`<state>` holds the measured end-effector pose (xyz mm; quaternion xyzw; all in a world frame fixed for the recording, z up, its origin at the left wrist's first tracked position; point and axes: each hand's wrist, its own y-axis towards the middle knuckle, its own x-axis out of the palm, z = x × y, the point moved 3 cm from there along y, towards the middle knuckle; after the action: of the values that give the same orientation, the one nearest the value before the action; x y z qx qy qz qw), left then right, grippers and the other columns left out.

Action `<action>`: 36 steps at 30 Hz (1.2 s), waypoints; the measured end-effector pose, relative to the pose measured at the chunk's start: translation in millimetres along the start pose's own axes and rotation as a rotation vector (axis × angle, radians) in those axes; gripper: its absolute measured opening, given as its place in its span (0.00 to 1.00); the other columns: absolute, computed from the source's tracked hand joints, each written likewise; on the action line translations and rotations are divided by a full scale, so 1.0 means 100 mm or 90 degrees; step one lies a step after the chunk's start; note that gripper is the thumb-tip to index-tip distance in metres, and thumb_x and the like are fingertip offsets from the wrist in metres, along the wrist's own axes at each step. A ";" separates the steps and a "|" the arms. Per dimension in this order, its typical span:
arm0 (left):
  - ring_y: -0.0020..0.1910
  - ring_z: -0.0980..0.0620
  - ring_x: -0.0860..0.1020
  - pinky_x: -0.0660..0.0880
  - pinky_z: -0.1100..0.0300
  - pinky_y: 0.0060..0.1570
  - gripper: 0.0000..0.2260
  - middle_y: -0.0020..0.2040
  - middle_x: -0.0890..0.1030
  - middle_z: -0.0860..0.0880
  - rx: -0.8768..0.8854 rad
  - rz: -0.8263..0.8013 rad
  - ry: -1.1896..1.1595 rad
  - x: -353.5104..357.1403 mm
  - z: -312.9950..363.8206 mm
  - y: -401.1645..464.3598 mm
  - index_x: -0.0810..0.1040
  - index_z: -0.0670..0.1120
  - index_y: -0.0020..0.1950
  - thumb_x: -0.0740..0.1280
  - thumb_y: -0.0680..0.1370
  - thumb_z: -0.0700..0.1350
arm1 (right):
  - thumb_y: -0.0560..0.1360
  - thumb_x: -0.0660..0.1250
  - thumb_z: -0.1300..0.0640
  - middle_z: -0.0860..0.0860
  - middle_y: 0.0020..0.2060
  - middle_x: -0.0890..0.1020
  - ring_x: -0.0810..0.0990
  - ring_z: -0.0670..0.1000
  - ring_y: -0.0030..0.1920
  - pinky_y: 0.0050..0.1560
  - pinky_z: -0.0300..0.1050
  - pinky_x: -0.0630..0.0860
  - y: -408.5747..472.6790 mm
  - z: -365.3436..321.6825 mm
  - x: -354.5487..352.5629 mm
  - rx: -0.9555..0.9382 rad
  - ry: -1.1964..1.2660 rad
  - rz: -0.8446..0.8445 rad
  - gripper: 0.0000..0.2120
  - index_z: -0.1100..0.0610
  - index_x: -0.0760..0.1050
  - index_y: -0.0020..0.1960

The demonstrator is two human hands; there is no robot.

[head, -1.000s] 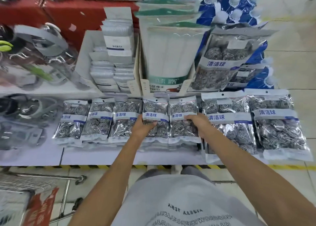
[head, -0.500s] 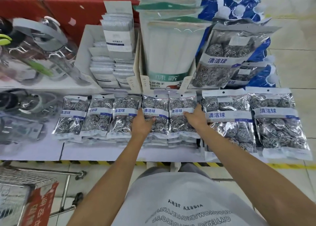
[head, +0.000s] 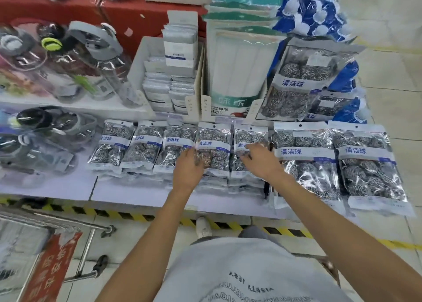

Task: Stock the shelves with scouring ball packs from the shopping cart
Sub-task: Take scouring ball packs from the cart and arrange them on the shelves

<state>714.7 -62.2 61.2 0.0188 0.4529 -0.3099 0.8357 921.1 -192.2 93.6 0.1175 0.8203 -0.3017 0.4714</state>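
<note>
On the lower shelf (head: pixel 137 194) a row of small scouring ball packs (head: pixel 146 147) is laid, flanked on its right by two larger packs (head: pixel 303 157), on its left by bottles (head: pixel 45 139), with the shopping cart (head: pixel 45 237) before its left end.

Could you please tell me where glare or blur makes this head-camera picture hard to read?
Head view: glare streaks the large scouring ball packs; the bottles at far left smear; wide-angle bending curves the shelf edge; left hand and right hand fingertips are slightly motion-blurred.
</note>
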 end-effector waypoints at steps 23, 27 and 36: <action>0.65 0.42 0.75 0.72 0.50 0.65 0.19 0.67 0.78 0.43 -0.552 0.422 -0.040 -0.82 -2.24 -3.99 0.75 0.43 0.73 0.63 0.84 0.50 | 0.85 0.58 0.44 0.52 0.58 0.79 0.77 0.56 0.60 0.51 0.48 0.72 -1.53 -3.06 1.87 -0.724 -0.213 -0.188 0.20 0.56 0.72 0.69; 0.68 0.44 0.74 0.71 0.52 0.66 0.20 0.69 0.77 0.45 -0.605 0.481 -0.096 -0.87 -2.69 -4.45 0.74 0.44 0.74 0.63 0.84 0.50 | 0.84 0.60 0.43 0.50 0.59 0.79 0.77 0.54 0.60 0.55 0.47 0.74 -1.86 -3.70 2.38 -0.760 -0.198 -0.216 0.21 0.54 0.71 0.71; 0.70 0.44 0.72 0.70 0.53 0.68 0.22 0.71 0.75 0.44 -0.645 0.485 -0.145 -1.43 -3.85 -5.01 0.72 0.42 0.75 0.62 0.85 0.52 | 0.85 0.60 0.45 0.52 0.73 0.75 0.72 0.52 0.72 0.69 0.47 0.70 -2.30 -4.87 3.33 -0.772 -0.257 -0.286 0.26 0.54 0.65 0.79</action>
<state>102.9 -275.1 69.0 -0.2516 0.4133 0.2611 0.8353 293.6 -109.0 82.8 -0.3996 0.7448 0.1051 0.5240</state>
